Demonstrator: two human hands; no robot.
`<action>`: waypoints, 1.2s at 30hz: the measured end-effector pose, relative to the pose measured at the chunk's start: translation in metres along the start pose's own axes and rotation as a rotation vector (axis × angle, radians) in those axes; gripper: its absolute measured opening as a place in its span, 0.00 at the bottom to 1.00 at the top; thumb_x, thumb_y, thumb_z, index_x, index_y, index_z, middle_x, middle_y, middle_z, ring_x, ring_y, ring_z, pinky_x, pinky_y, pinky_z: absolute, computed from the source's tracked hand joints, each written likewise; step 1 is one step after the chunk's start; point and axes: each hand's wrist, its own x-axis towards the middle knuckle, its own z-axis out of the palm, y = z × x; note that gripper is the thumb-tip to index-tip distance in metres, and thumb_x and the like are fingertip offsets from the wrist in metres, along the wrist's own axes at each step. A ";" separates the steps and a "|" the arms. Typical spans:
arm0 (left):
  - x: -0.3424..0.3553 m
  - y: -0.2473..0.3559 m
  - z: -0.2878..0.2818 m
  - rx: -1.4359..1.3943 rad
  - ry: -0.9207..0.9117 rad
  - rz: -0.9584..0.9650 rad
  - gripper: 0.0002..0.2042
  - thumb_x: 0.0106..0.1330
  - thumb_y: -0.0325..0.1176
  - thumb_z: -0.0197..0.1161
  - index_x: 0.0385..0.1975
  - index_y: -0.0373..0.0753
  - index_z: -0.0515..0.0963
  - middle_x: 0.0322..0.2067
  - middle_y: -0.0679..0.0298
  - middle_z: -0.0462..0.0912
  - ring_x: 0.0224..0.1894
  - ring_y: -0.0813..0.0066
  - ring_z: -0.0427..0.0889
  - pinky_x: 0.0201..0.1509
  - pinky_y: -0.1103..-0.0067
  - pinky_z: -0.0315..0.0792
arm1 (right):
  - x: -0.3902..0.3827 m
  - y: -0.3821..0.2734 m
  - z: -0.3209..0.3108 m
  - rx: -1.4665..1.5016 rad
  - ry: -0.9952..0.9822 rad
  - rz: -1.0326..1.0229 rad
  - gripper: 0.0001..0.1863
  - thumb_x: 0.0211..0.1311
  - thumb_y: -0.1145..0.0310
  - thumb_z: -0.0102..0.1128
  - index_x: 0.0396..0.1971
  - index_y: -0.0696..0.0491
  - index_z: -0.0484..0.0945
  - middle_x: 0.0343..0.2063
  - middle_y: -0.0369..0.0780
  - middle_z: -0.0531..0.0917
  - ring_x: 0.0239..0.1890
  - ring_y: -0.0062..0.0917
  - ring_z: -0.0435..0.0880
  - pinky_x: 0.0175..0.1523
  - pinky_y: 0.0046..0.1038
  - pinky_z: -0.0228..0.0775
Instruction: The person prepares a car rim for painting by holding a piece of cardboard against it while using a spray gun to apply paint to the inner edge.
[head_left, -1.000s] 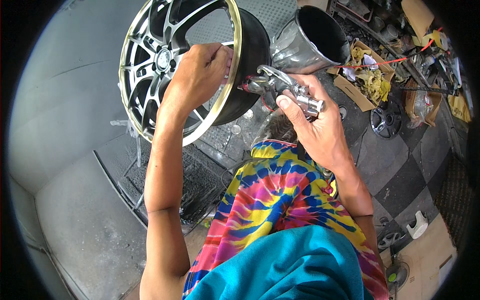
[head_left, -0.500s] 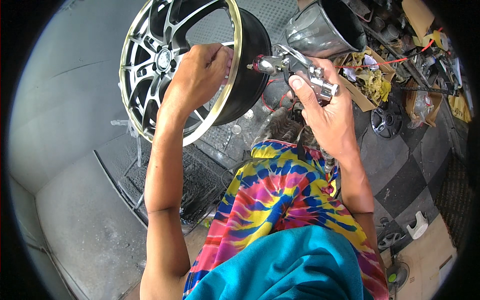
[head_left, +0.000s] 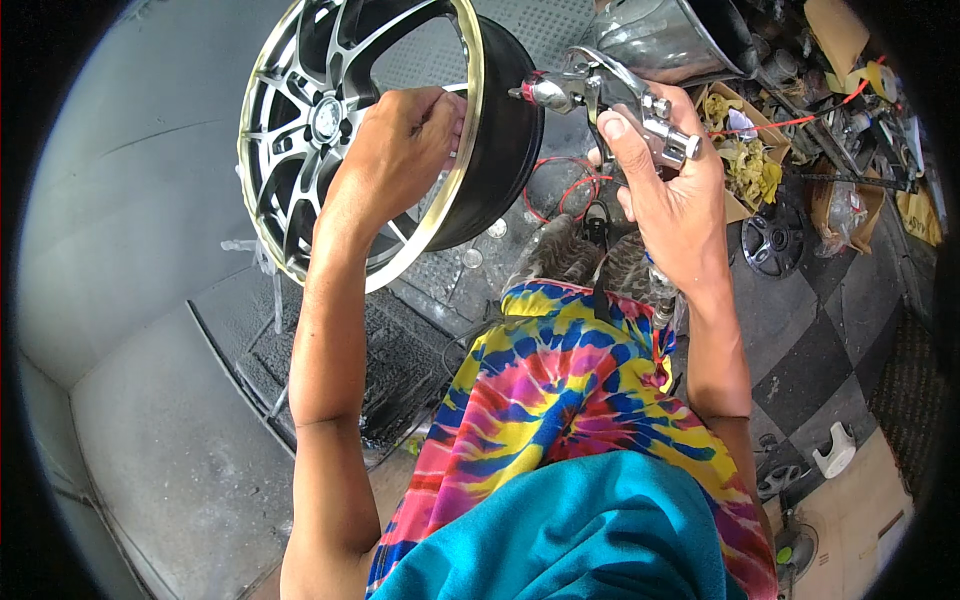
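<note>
A multi-spoke silver-and-black car wheel rim (head_left: 505, 130) stands tilted ahead of me, its outer lip edged in pale yellow. My left hand (head_left: 405, 140) is closed over a spoke near that lip, with its fingertips partly hidden behind the hand. To the right of the wheel, my right hand (head_left: 665, 180) grips a shiny metal spray gun (head_left: 620, 100). The gun's red-ringed nozzle points left at the dark side of the barrel, a short gap away from it. A large silver cup (head_left: 665, 40) adjoins the gun at its far side.
Cardboard boxes with crumpled yellow paper (head_left: 750, 175) and clutter fill the far right. A dark wheel cover (head_left: 772, 243) lies on the checkered floor. A red hose (head_left: 560, 190) coils beneath the wheel. A grey wall (head_left: 140, 180) rises at left.
My right hand has shifted slightly right and farther away with the spray gun and cup, widening the gap to the wheel. My left hand stays in place on the wheel.
</note>
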 end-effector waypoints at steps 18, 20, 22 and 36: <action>0.016 -0.007 -0.002 0.026 -0.006 0.020 0.20 0.80 0.39 0.54 0.36 0.27 0.85 0.24 0.50 0.88 0.30 0.64 0.92 0.41 0.67 0.83 | -0.011 0.006 0.006 -0.119 -0.054 0.011 0.18 0.78 0.61 0.70 0.56 0.57 0.80 0.37 0.40 0.89 0.37 0.19 0.85 0.45 0.28 0.79; 0.018 -0.008 -0.002 0.039 -0.013 0.028 0.20 0.80 0.38 0.54 0.37 0.27 0.85 0.24 0.51 0.88 0.30 0.65 0.92 0.42 0.67 0.83 | -0.013 0.004 0.007 -0.115 -0.064 0.021 0.18 0.78 0.61 0.69 0.56 0.58 0.80 0.38 0.41 0.89 0.39 0.21 0.86 0.47 0.29 0.79; 0.018 -0.005 -0.002 -0.001 -0.024 0.018 0.19 0.81 0.37 0.54 0.41 0.26 0.86 0.27 0.51 0.90 0.32 0.65 0.93 0.44 0.69 0.85 | -0.016 0.004 0.007 -0.112 -0.074 0.031 0.18 0.78 0.62 0.69 0.56 0.58 0.80 0.38 0.42 0.90 0.40 0.23 0.87 0.48 0.30 0.79; 0.029 0.001 -0.009 -0.005 -0.122 -0.084 0.19 0.85 0.34 0.51 0.53 0.21 0.84 0.43 0.52 0.90 0.47 0.67 0.90 0.55 0.71 0.90 | -0.032 0.007 0.007 -0.084 -0.118 0.057 0.20 0.78 0.62 0.68 0.59 0.59 0.79 0.45 0.47 0.91 0.50 0.31 0.91 0.57 0.33 0.80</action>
